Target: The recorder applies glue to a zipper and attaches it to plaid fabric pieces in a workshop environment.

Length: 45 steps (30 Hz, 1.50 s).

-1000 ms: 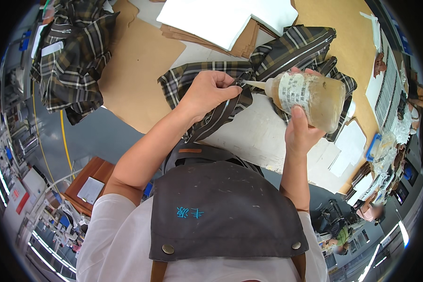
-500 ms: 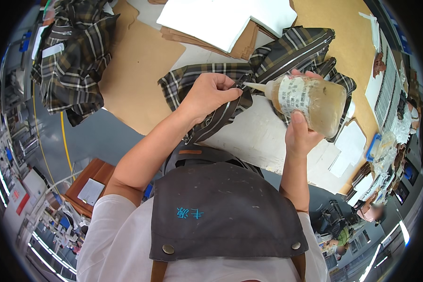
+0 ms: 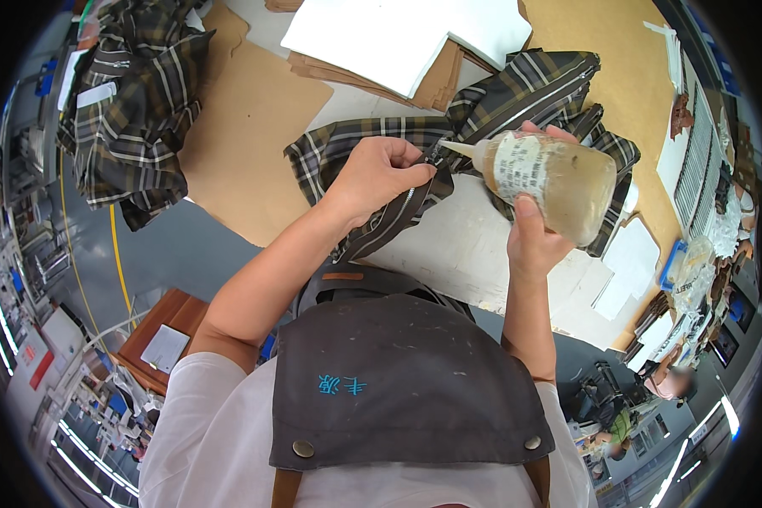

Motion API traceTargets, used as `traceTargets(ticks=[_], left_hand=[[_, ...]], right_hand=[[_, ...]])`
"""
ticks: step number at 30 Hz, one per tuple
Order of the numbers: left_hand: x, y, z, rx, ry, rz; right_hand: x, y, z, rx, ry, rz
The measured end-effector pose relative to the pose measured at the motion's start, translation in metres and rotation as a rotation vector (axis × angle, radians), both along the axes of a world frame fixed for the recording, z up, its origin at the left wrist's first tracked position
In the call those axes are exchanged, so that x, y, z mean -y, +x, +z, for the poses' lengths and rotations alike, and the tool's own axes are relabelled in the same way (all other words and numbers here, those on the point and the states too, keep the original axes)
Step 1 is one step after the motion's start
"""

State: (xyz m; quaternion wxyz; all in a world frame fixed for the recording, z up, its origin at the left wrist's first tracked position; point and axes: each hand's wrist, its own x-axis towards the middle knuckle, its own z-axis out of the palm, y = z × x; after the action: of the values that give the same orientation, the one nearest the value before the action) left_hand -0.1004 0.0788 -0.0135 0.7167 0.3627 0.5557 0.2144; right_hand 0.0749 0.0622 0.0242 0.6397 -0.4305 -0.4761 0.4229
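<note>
My left hand [image 3: 379,176] is closed in a pinch on the end of a dark zipper strip, part of a plaid fabric piece [image 3: 326,152] in brown, black and white. My right hand [image 3: 535,241] grips a squeeze bottle [image 3: 580,190] of cloudy yellowish liquid, tipped on its side, with a paper label round it. Its pale pointed nozzle [image 3: 459,148] reaches left to the zipper end beside my left fingertips; I cannot tell whether it touches. Behind the bottle lies a second plaid piece [image 3: 525,93] with a long zipper.
White sheets [image 3: 381,42] rest on a stack of brown card pieces at the back of the table [image 3: 461,262]. More plaid fabric [image 3: 135,110] is heaped at the left, by brown paper [image 3: 254,144]. White paper pieces [image 3: 631,258] lie right. A brown box-like thing [image 3: 169,326] stands lower left.
The bottle in my right hand has shifted slightly left, and its nozzle tip sits a little higher on the zipper end. My left hand keeps its pinch almost in place.
</note>
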Motion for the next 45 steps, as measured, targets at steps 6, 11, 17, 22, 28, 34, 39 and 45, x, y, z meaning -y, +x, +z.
traceTargets(ticks=[6, 11, 17, 22, 28, 34, 39, 45], left_hand=[[0.0, 0.001, 0.002, 0.002, 0.012, 0.009], [0.001, 0.0, -0.001, 0.007, 0.004, 0.018], [0.001, 0.001, 0.0, 0.013, 0.029, 0.023], [0.0, 0.0, 0.003, -0.007, 0.029, -0.003], [0.0, 0.001, 0.002, 0.007, 0.062, -0.022], [0.005, -0.001, -0.004, -0.043, 0.116, -0.041], [0.008, 0.0, -0.005, -0.036, 0.11, -0.041], [0.008, 0.0, -0.003, -0.031, 0.112, -0.031]], right_hand=[[0.003, 0.006, 0.006, -0.022, -0.04, 0.028], [0.003, 0.006, 0.003, 0.01, -0.014, 0.029], [0.001, 0.004, 0.001, -0.024, 0.011, -0.011], [-0.006, 0.031, 0.018, -0.557, 0.042, -0.031], [-0.013, 0.096, 0.073, -1.739, 0.086, 0.211], [0.004, 0.084, 0.039, -0.901, -0.039, -0.168], [0.018, 0.028, 0.003, -0.351, -0.134, -0.186], [0.013, 0.009, 0.0, -0.16, -0.098, -0.106]])
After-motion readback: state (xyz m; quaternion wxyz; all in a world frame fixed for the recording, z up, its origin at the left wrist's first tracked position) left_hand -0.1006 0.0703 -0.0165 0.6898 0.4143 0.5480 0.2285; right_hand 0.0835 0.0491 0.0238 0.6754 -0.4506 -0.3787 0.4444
